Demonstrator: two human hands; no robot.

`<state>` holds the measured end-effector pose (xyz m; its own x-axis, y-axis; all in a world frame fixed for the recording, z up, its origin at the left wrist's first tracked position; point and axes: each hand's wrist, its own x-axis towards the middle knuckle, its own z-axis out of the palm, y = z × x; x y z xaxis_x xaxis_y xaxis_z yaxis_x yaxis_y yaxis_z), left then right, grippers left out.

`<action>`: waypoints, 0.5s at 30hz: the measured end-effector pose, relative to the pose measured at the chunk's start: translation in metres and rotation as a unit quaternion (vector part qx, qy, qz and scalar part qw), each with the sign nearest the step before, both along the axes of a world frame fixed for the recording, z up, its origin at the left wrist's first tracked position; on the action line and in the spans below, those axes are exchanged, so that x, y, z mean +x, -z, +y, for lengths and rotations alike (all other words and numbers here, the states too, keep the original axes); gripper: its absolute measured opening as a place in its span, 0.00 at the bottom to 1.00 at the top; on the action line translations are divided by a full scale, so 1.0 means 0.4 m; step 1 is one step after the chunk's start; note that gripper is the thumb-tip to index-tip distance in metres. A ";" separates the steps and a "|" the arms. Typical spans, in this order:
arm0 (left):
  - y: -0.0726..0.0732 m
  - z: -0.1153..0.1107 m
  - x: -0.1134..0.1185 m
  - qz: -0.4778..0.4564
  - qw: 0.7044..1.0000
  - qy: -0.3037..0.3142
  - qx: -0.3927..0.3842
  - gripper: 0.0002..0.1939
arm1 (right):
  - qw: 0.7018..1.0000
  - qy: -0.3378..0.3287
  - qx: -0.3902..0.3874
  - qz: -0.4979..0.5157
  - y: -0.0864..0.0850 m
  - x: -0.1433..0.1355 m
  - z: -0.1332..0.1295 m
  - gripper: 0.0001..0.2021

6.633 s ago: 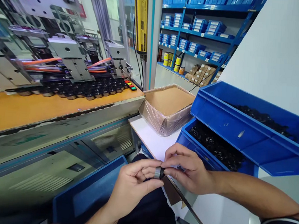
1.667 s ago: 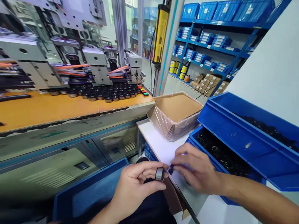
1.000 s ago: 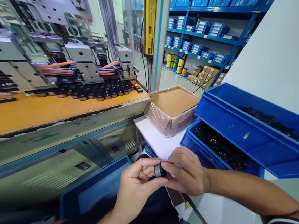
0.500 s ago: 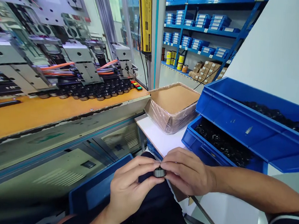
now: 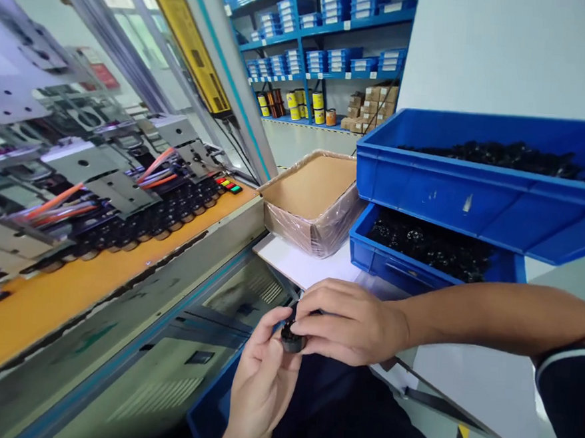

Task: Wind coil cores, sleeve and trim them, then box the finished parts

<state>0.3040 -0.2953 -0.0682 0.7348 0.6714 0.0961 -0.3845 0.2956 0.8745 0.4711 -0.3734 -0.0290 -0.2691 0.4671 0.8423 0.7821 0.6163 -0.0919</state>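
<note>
I saw the part (image 5: pixel 292 344), small, round and black, in front of the person's dark clothing, short of the white table (image 5: pixel 285 254). The left hand (image 5: pixel 261 377) had it, thumb and fingers curled nearly closed around its side, palm turned up. The right hand (image 5: pixel 348 323) came in from the other side, fingers bent and close together, their tips touching the part's top. I could not tell whether those fingers pinched the part or just pressed on it; their undersides were hidden from me.

Beyond the right hand, the lower bin (image 5: pixel 390 260) held black pieces (image 5: pixel 435 246), and the upper bin (image 5: pixel 415 185) sat above it with more of the same inside. Just beside both, on the white table, I had the carton (image 5: pixel 309 183), wrapped in clear film. Over on the left ran the orange bench (image 5: pixel 133 264), where rows of black-topped rounds (image 5: pixel 172 214) stood near the machine (image 5: pixel 119 190).
</note>
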 end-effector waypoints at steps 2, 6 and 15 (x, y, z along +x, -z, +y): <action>0.007 0.004 -0.007 0.023 0.995 -0.044 0.090 0.14 | 1.000 0.001 -0.003 -0.001 0.005 0.005 0.003 0.08; 0.006 0.028 -0.016 0.039 0.933 -0.127 0.334 0.14 | 1.000 0.009 -0.008 -0.001 0.007 0.013 -0.001 0.09; -0.018 0.026 -0.013 0.050 0.828 -0.184 0.528 0.11 | 0.996 0.018 -0.083 -0.012 -0.025 -0.005 -0.020 0.08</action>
<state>0.2988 -0.2848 -0.0609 0.5390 0.4317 0.7233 -0.1891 -0.7747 0.6034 0.4692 -0.3815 -0.0190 -0.2689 0.6084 0.7467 0.8065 0.5660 -0.1708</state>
